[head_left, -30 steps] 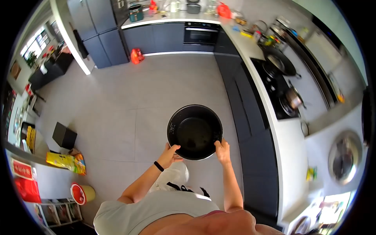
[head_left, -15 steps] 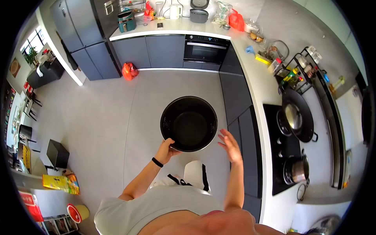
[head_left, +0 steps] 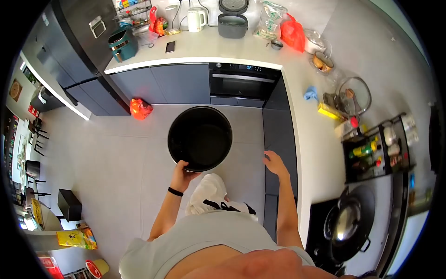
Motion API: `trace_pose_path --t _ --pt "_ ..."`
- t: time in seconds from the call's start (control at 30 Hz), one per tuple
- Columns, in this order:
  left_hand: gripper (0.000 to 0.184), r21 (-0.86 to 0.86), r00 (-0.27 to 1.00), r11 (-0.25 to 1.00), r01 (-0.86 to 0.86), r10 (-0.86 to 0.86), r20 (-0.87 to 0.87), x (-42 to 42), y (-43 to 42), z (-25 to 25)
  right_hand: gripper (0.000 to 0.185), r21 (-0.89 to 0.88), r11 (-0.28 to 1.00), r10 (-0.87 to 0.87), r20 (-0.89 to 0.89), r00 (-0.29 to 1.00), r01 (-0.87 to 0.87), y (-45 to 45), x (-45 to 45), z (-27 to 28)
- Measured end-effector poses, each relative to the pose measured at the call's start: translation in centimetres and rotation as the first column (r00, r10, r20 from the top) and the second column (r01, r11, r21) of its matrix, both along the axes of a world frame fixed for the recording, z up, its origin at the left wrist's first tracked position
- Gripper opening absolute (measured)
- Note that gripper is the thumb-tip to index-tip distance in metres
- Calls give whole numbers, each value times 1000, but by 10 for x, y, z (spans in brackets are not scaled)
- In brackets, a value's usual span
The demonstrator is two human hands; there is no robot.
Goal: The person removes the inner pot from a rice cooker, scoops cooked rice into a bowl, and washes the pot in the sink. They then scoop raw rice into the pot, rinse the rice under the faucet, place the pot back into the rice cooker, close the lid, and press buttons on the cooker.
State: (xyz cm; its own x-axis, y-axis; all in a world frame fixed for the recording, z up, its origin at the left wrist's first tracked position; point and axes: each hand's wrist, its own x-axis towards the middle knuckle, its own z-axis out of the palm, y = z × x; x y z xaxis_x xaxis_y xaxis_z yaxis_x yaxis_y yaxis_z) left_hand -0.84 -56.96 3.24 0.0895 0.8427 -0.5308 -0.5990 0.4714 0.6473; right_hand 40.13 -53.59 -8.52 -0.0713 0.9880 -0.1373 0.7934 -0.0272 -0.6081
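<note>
A round black cooking pot (head_left: 200, 138), looking dark inside, hangs above the grey floor in front of my body. My left hand (head_left: 185, 175), with a black band on the wrist, grips its near rim, thumb over the edge. Off to the right of the pot, my right hand (head_left: 275, 162) is held in the air with its fingers apart and nothing in it. It is nearest to the dark lower cabinets.
Ahead, the white counter (head_left: 195, 51) carries an open rice cooker (head_left: 232, 25), a kettle (head_left: 196, 19) and a teal appliance (head_left: 123, 44). A red bag (head_left: 140, 108) lies by the cabinets. A wok (head_left: 351, 223) stands on the stove at right.
My right hand has let go of the pot and moved right. The far counter and oven appear closer, and the pot, in my left hand, has shifted left and up in view.
</note>
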Motion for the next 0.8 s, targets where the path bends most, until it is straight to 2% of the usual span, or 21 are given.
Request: trace_pose_path --t 0.1,0.2,0.3,0.4,0.43,0.47,0.5,0.57,0.7,0.73,0.77,0.8 --pt "38 49 997 997 -60 62 -41 9 103 -10 42 17 995 96 -101 990 -95 118 8 13" --pt "38 90 994 992 -94 98 -44 23 217 -19 41 -164 986 2 -214 977 -38 224 18 49" --pt "37 88 997 994 -61 65 -36 42 323 -8 38 49 998 33 -34 999 -31 324 56 37" --pt "38 101 999 994 -42 43 -2 68 426 7 42 243 970 -24 52 998 11 425 112 40" --pt "39 113 999 993 -36 35 8 79 455 14 45 181 971 -200 256 946 156 445 105 85" --pt "39 127 999 992 -28 26 20 90 482 21 47 192 972 -212 454 865 137 477 121 95" --pt "40 129 1000 991 -17 15 11 103 506 27 43 296 946 -261 440 859 136 505 140 103" --pt "40 139 1000 990 4 -3 -2 128 562 38 39 433 896 -148 79 986 100 587 198 103" --pt "40 123 1000 992 -25 25 7 174 653 34 33 568 814 -155 16 988 119 757 243 185" --pt "40 124 999 992 -35 35 6 187 671 28 28 612 767 -219 -32 975 192 805 248 202" --pt "39 146 999 988 -46 45 5 199 695 32 26 651 729 -163 -137 977 213 861 264 212" --pt "40 140 998 988 -63 64 2 212 716 34 26 695 698 -123 -119 985 171 908 268 234"
